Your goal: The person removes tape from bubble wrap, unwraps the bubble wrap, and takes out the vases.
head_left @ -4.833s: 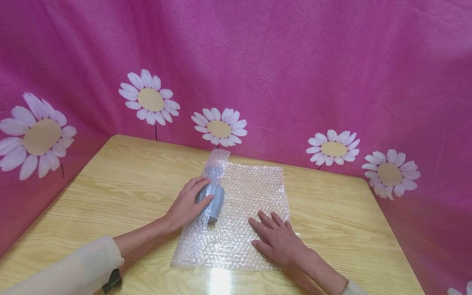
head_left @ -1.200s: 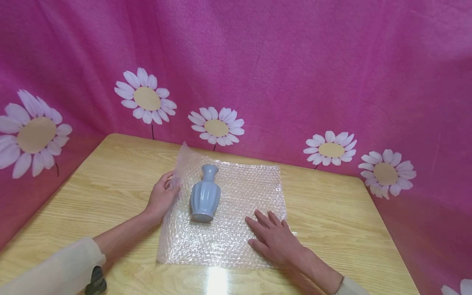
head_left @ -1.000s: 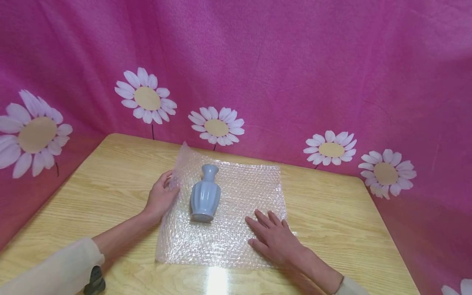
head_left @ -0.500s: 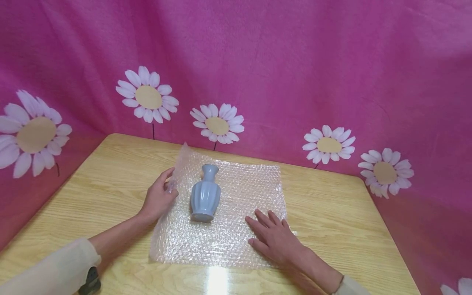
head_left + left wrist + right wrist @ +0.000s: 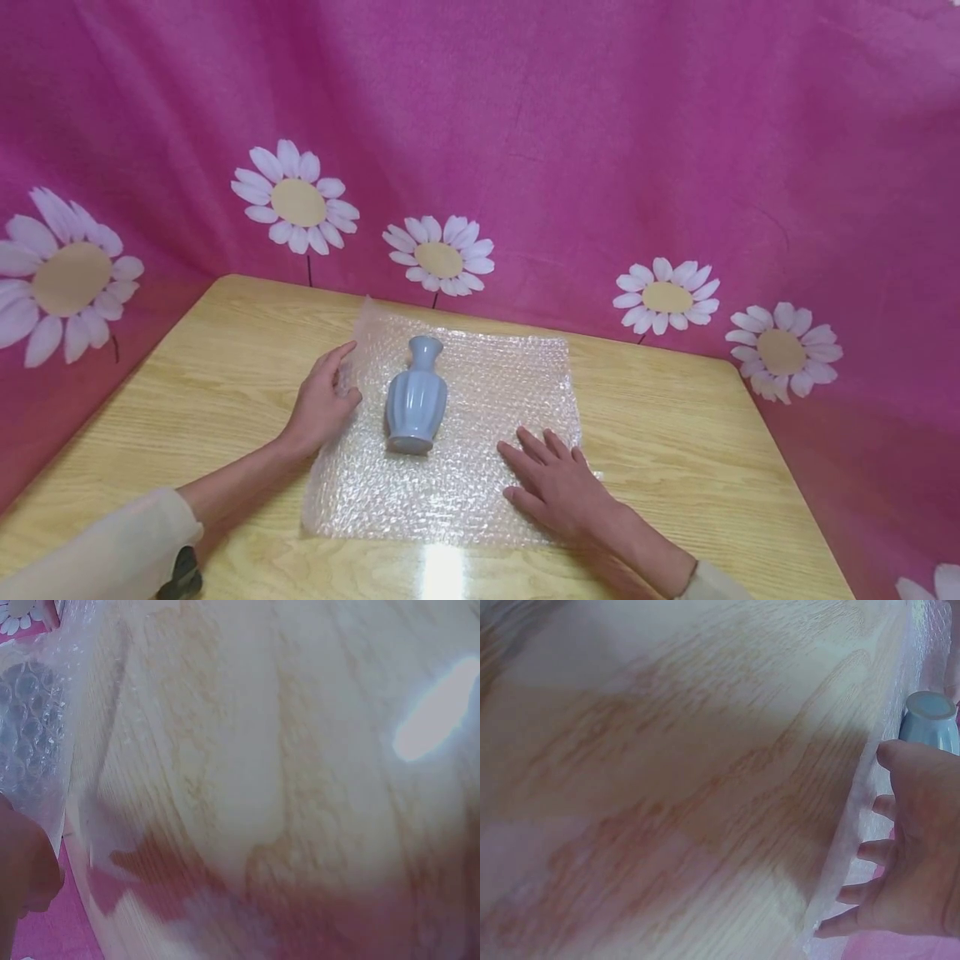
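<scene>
A pale blue ribbed vase (image 5: 417, 404) lies on its side on a sheet of clear bubble wrap (image 5: 480, 492), its neck pointing to the far side. My left hand (image 5: 318, 408) is at the sheet's left edge, thumb and forefinger spread apart, touching the wrap. In the left wrist view only part of the left hand (image 5: 30, 866) shows, beside the bubble wrap (image 5: 30, 720). My right hand (image 5: 558, 487) rests on the sheet's right side, fingers spread and straight. The right wrist view shows that hand (image 5: 922, 840) with the vase's base (image 5: 930, 706) beyond it.
Under the sheet is a light wood-grain table (image 5: 675, 467). A pink cloth (image 5: 555, 150) printed with white daisies hangs round its back and sides. A glare spot (image 5: 444, 571) shines near the table's front. A dark object (image 5: 180, 575) is at the left sleeve.
Earlier my left hand held a flap of wrap over the vase. That flap has since gone back to the left, baring the vase. Lately the left fingers have spread; the right hand has stayed put.
</scene>
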`<state>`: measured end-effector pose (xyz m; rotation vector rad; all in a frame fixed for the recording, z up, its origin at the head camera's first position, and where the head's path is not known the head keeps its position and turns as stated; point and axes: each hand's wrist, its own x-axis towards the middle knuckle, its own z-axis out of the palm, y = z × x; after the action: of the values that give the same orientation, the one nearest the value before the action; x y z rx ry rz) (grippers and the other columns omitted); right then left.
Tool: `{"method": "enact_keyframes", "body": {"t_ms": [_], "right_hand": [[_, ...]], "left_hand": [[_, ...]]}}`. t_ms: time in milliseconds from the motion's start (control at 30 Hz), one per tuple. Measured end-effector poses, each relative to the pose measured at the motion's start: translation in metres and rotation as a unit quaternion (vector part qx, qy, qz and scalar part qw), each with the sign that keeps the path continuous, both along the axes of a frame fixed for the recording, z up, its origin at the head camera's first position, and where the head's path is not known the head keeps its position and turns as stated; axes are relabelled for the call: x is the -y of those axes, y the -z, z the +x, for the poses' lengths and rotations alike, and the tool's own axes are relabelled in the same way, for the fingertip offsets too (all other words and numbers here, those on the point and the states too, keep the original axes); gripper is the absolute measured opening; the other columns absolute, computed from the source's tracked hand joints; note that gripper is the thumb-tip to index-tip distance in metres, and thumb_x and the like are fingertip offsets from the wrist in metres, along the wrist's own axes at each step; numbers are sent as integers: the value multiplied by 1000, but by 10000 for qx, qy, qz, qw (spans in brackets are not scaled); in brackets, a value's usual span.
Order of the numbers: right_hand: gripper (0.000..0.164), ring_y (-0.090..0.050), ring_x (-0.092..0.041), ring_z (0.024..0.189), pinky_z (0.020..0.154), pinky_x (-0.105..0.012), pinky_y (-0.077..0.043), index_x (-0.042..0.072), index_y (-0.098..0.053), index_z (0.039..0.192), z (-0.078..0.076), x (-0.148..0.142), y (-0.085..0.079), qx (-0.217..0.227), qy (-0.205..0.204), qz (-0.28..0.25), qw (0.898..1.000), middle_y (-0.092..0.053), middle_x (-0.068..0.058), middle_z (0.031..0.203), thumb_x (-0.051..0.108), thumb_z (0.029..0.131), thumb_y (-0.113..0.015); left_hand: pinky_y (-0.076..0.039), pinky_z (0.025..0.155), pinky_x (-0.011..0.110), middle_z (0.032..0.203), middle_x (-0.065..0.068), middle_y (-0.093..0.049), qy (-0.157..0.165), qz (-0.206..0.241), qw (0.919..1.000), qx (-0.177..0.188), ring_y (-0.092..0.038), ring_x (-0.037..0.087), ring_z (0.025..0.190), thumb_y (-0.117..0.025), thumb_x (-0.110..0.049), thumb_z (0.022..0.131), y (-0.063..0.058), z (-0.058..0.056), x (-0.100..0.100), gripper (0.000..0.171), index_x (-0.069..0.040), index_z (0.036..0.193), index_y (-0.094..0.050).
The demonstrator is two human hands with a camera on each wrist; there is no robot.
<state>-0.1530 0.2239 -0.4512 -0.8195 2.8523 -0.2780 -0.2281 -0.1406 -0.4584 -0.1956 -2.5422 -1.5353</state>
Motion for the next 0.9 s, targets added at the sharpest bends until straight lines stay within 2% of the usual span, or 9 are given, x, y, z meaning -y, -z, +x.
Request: {"method": "enact_keyframes", "body": {"t_ms": [100,300,467,633,767,900], "right_hand": [[60,-27,-50,141,102,-76,-28,24,-39,155,0,0,0,-22,1,7,10000,-32,-14,159,53,103,-43],[60,-27,-49,141,102,-76,-29,24,-39,155,-1,0,0,-12,3,25,10000,-32,-14,159,53,103,-43],[60,-27,-49,141,102,-75,-29,24,-39,155,-1,0,0,31,7,54,10000,-32,-14,159,53,103,-43],[60,-27,-49,141,102,-75,-30,23,-39,155,-1,0,-1,45,7,78,10000,-32,-14,159,53,103,-44],[60,-27,-49,141,101,-76,-30,23,-39,155,-1,0,-2,32,-11,74,10000,-32,-14,159,52,103,-44],[60,-27,-49,141,102,-76,-29,24,-39,155,-1,0,-2,45,-8,72,10000,-32,-14,159,53,103,-44]], "left_hand": [[-39,104,55,147,28,-38,2,-117,9998,-171,-46,40,121,-58,10,79,0,-1,1,72,2,148,-40],[-34,109,58,150,29,-34,90,-419,9979,-484,-39,45,133,-58,11,78,0,-1,1,70,5,146,-42],[-29,112,60,151,29,-33,122,-575,9967,-568,-31,46,139,-59,11,78,1,-1,2,69,4,146,-44],[-28,112,60,152,26,-33,140,-749,9950,-646,-27,44,141,-59,9,79,2,-1,3,68,2,145,-46],[-30,111,60,152,24,-34,178,-979,9925,-717,-26,43,141,-58,9,80,3,1,6,66,1,144,-47],[-27,114,57,151,23,-37,357,-1253,9866,-978,-26,42,142,-58,11,79,6,0,9,64,2,142,-49]]}}
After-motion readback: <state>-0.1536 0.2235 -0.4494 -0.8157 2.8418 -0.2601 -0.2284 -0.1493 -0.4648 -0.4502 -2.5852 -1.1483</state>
